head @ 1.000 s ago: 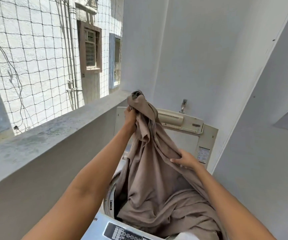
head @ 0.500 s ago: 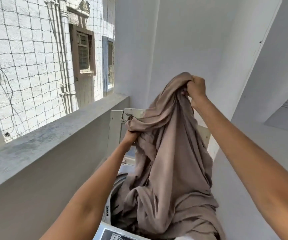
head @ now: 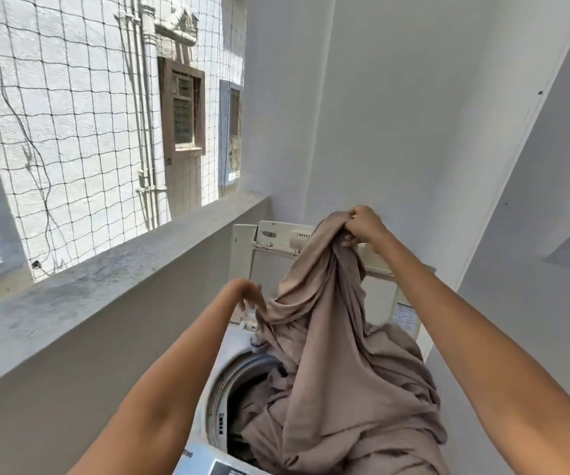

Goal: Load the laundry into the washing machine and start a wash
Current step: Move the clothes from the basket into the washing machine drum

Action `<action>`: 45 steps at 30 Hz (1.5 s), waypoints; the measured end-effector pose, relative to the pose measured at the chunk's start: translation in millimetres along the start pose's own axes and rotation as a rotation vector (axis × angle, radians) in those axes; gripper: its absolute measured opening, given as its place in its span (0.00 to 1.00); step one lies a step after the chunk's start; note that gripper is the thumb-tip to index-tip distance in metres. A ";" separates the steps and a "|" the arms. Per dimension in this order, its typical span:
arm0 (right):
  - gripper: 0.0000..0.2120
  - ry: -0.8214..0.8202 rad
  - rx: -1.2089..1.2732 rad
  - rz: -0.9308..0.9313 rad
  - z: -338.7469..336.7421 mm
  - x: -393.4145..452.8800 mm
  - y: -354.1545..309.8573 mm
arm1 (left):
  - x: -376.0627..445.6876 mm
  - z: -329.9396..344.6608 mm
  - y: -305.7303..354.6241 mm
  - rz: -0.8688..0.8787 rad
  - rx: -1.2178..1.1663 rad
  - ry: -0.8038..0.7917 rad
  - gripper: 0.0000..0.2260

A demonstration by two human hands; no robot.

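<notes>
A large beige cloth (head: 341,365) hangs from my right hand (head: 365,226), which grips a bunched part of it above the top-loading washing machine (head: 218,378). The cloth's lower folds spill into the round drum opening and over the machine's right side. My left hand (head: 247,298) hovers just left of the cloth with fingers loose and holds nothing. The machine's lid (head: 276,241) stands upright behind the cloth.
A grey concrete ledge (head: 105,279) runs along the left, with netting (head: 53,114) above it. White walls close in behind and to the right of the machine. Part of the control panel (head: 221,469) shows at the bottom edge.
My left hand has let go of the cloth and now hangs loose beside it. My right hand has come down with the bunched cloth, and more fabric has sunk toward the drum.
</notes>
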State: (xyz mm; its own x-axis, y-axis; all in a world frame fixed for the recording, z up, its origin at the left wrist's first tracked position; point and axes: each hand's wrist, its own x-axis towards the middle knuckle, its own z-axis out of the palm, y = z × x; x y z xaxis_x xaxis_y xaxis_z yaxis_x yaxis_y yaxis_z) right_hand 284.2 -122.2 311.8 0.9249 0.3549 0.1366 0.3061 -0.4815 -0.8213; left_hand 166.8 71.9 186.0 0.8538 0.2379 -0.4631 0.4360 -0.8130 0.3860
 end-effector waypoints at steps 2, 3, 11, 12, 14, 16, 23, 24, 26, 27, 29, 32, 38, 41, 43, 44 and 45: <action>0.10 -0.140 -0.058 0.056 15.7 -1.8 6.4 | 2.6 -10.0 2.7 0.169 -0.288 0.290 0.17; 0.10 -0.202 -0.063 0.063 22.8 -3.1 8.6 | 1.8 -15.1 8.0 0.272 -0.484 0.405 0.17; 0.21 -0.385 0.022 -0.045 35.2 -24.0 26.1 | 8.5 -2.9 55.6 0.569 -0.586 0.653 0.09; 0.23 -0.367 -0.011 -0.086 31.8 -26.7 35.2 | 11.1 1.2 57.4 0.557 -0.651 0.713 0.09; 0.27 -0.331 -0.116 -0.153 23.5 -32.9 58.7 | 10.9 2.3 61.6 0.600 -0.852 0.749 0.06; 0.21 -0.343 -0.225 -0.155 19.9 -37.9 88.7 | 5.9 -4.3 67.7 0.624 -1.039 0.766 0.07; 0.11 -0.095 -0.356 -0.092 14.0 -48.2 143.8 | -0.9 -26.0 52.1 0.572 -1.162 0.777 0.08; 0.11 -0.016 -0.331 -0.120 8.7 -44.6 136.3 | 2.6 -25.0 44.8 0.526 -1.121 0.769 0.09; 0.12 0.138 -0.268 -0.156 -6.1 -37.0 113.2 | 7.7 -20.4 33.7 0.414 -1.019 0.723 0.08; 0.12 0.214 -0.252 -0.180 -13.8 -34.0 98.7 | 8.3 -17.1 30.3 0.371 -0.952 0.706 0.06; 0.13 0.330 -0.214 -0.251 -26.1 -30.0 62.5 | 7.7 -14.6 30.0 0.372 -0.858 0.688 0.17; 0.12 0.400 -0.137 -0.416 -31.3 -28.6 -0.3 | -4.5 -18.5 48.0 0.571 -0.971 0.692 0.25; 0.12 0.443 0.001 -0.521 -38.8 -17.4 -78.1 | -25.4 -42.4 105.5 0.804 -1.179 0.791 0.26; 0.11 0.370 -0.124 -0.495 -26.9 -13.0 -68.2 | -18.9 -44.6 114.5 0.830 -1.074 0.736 0.21; 0.10 0.295 -0.075 -0.462 -16.3 -14.4 -49.2 | -11.7 -42.9 119.5 0.767 -0.998 0.788 0.08; 0.10 0.226 -0.001 -0.441 -13.4 -16.7 -37.9 | -8.9 -40.3 120.1 0.738 -0.982 0.834 0.11; 0.09 0.152 0.072 -0.420 -12.2 -18.1 -25.3 | -5.9 -37.2 120.1 0.717 -0.978 0.874 0.15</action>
State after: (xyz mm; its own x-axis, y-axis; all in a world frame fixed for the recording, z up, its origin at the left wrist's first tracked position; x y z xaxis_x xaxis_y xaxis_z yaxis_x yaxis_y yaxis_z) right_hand 262.5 -126.2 336.8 0.7482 0.3836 0.5413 0.6502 -0.2620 -0.7131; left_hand 224.7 -7.4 264.8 0.7054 0.4750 0.5262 -0.4273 -0.3073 0.8503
